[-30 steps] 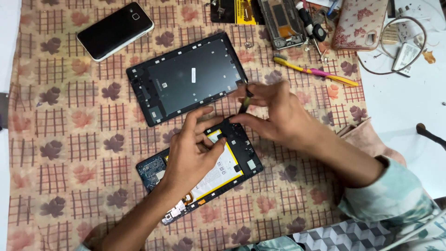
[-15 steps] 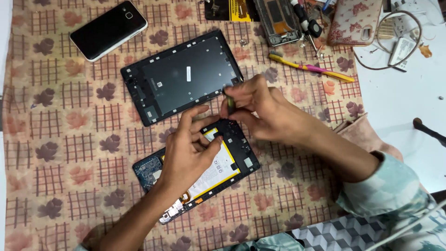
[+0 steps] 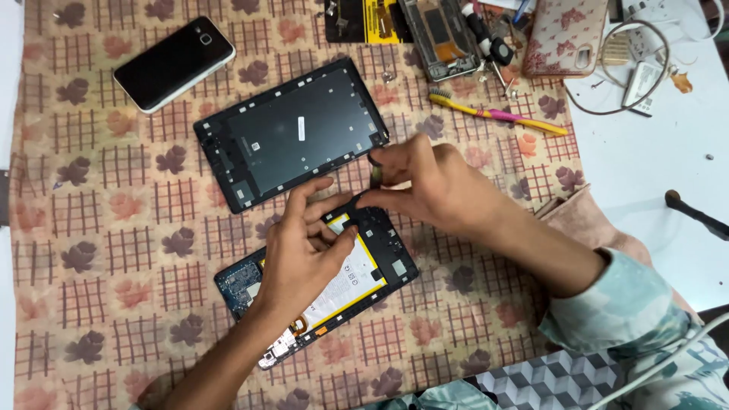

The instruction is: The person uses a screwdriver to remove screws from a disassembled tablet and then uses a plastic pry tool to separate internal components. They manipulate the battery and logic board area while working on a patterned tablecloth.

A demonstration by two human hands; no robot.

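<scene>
Resting on the opened tablet body with its white battery and blue circuit board exposed (image 3: pixel 364 277), the left hand (image 3: pixel 307 247) lay palm down, fingers spread and loosely curled over the battery, pressing rather than gripping anything. That tablet body sat nearest the person, lying at a slant on a beige checked cloth patterned with brown and pink leaves (image 3: pixel 99 250). Just above it, the right hand (image 3: pixel 425 182) pinched a small dark part (image 3: pixel 376 175) between thumb and fingertips, held over the tablet's upper edge. Beyond both hands lay the detached black plastic back cover, inner side up (image 3: pixel 292 133), its near corner just beside the right fingertips. Farther off to the left, a black smartphone with a white rim (image 3: pixel 175 62) rested on the cloth. To the right, a yellow and pink toothbrush (image 3: pixel 497 114) lay slanted, and past it a floral phone case (image 3: pixel 566 34) sat among scattered tools.
</scene>
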